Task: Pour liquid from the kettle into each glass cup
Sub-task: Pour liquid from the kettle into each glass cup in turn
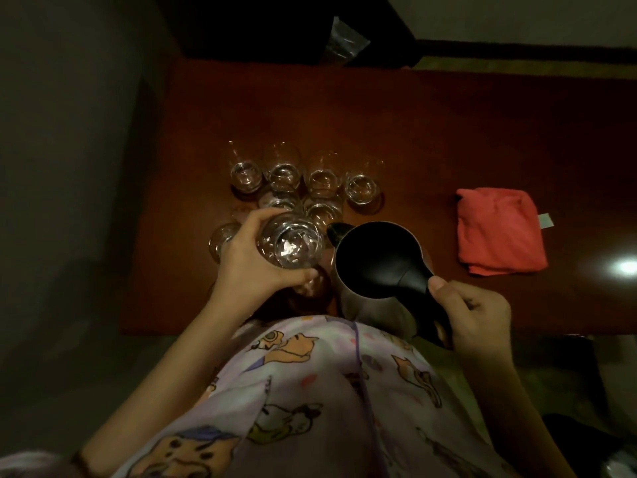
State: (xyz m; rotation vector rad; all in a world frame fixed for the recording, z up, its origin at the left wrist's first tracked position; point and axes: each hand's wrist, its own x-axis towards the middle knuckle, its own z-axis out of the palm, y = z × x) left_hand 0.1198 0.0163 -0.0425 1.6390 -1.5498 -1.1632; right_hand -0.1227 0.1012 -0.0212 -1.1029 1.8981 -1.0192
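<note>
My left hand (253, 257) grips a clear glass cup (291, 241) lifted above the table, with liquid glinting inside. My right hand (472, 313) holds the black handle of a steel kettle (377, 260) with a black lid. Its spout points at the held cup, and I see no stream. Several more glass cups (324, 179) stand in rows behind the held one, holding clear liquid. One further cup (224, 238) sits left of my hand, another (312, 286) is partly hidden under my fingers.
The dark red-brown table (448, 132) reaches from my lap to a dark wall. A folded red cloth (498, 231) lies to the right of the kettle. A plastic bag (346, 43) rests at the far edge. A light reflection glares at the right.
</note>
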